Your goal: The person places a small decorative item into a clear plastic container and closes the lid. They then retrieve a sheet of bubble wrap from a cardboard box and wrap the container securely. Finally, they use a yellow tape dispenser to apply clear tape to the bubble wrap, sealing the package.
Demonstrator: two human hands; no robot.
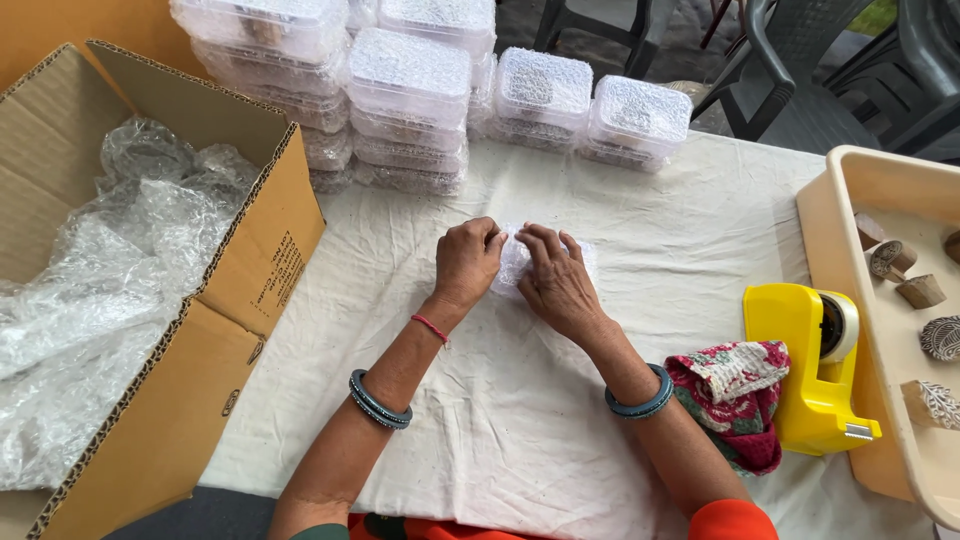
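Observation:
My left hand [466,262] and my right hand [556,280] rest side by side on a white cloth-covered table [520,400]. Both press on a small bundle wrapped in bubble wrap [512,262], which lies between and under the fingers. What the wrap covers is hidden. Blue bangles circle both wrists, and a red thread sits on the left one.
An open cardboard box [250,250] full of bubble wrap stands at the left. Stacks of clear plastic containers [410,90] line the far edge. At the right sit a yellow tape dispenser [805,360], a patterned cloth [735,395] and a cream tray [840,230] with carved wooden blocks. Dark chairs stand behind.

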